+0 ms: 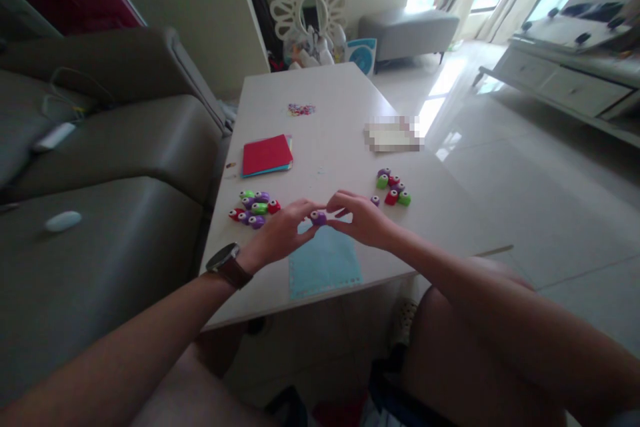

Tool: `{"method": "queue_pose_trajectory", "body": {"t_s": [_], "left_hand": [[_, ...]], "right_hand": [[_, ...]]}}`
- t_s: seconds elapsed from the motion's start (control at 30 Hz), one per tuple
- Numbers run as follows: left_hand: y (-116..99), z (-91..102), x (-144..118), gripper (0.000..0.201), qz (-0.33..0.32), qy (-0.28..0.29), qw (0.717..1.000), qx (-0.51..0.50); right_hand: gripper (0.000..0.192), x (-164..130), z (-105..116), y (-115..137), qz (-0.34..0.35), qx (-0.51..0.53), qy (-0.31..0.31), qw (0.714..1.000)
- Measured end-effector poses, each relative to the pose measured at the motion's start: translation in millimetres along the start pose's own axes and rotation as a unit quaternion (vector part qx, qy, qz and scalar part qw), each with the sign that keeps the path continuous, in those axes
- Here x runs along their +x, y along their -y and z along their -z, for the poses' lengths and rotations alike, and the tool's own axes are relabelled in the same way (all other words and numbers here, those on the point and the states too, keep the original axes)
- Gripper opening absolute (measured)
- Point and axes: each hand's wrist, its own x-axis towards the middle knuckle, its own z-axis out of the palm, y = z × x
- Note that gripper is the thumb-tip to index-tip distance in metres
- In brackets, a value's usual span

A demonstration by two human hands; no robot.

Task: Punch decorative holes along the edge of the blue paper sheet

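While the left hand [280,230] pinches a purple toy [319,217] between thumb and fingers, the right hand [363,217] meets it from the other side, its thumb and forefinger bent close to the toy; whether that hand grips too cannot be told. The toy, which bears a white eye with a dark centre, is held above the far edge of a pale blue sheet [325,263] lying at the near end of a long white table [345,90]. A dark watch [229,263] circles the left wrist. Just beyond the left hand sits a left cluster [259,209] of similar toys in red, green and purple. Past the right hand is a smaller right cluster [393,197] in the same colours, with a lone purple one [375,200] just beside the fingers. Farther up the table, a red sheet [267,155] rests on the left with blue showing under its edge, a small multicoloured pile [301,109] lies near the middle, and a blurred pale item [393,137] is on the right. A grey sofa [85,260] runs along the left; a white-framed mirror [277,10] and a grey bench [407,30] stand beyond.
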Motion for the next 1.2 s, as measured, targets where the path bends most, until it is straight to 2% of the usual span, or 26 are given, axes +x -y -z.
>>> {"method": "queue_pose_trajectory", "body": {"t_s": [0.17,0.27,0.37,0.5,0.73,0.83,0.9,0.97,1.03,1.1,1.2], "left_hand": [[25.8,29.8,-3.0,0.021,0.071,0.051,0.992,0.095],[42.3,41.2,-10.3,0.019,0.138,0.073,0.979,0.129],[53.5,41.5,-16.8,0.017,0.176,0.075,0.969,0.158],[61.2,35.5,-20.1,0.017,0.184,0.081,0.954,0.223],[58.8,35.7,-18.3,0.019,0.215,0.075,0.928,0.293],[53.0,33.8,-15.5,0.026,0.208,0.055,0.921,0.326],[49.0,30.0,-13.4,0.028,0.199,0.04,0.933,0.296],[44.4,24.9,-11.5,0.026,0.169,0.048,0.957,0.23],[38.4,19.3,-10.3,0.02,0.115,0.093,0.975,0.166],[31.4,14.1,-9.8,0.018,0.07,0.146,0.979,0.122],[22.5,8.0,-10.0,0.029,0.046,0.195,0.975,0.1]], "right_hand": [[0.005,4.1,23.2,1.6,-0.018,-0.066,-0.103,0.992],[0.007,3.9,30.9,3.5,-0.037,-0.103,-0.122,0.987],[0.008,4.4,36.0,6.4,-0.038,-0.129,-0.131,0.982],[0.006,6.9,50.0,6.5,-0.042,-0.16,-0.161,0.973],[0.005,7.2,77.1,0.0,-0.078,-0.177,-0.241,0.951],[0.006,7.5,82.2,1.1,-0.096,-0.187,-0.254,0.944],[0.007,7.9,84.3,2.0,-0.112,-0.186,-0.258,0.941],[0.007,8.1,86.0,2.0,-0.126,-0.184,-0.256,0.941],[0.007,8.1,87.6,1.0,-0.136,-0.184,-0.25,0.941],[0.007,8.1,89.5,-0.6,-0.147,-0.185,-0.248,0.94],[0.006,8.6,92.5,-3.1,-0.166,-0.186,-0.248,0.936]]}}
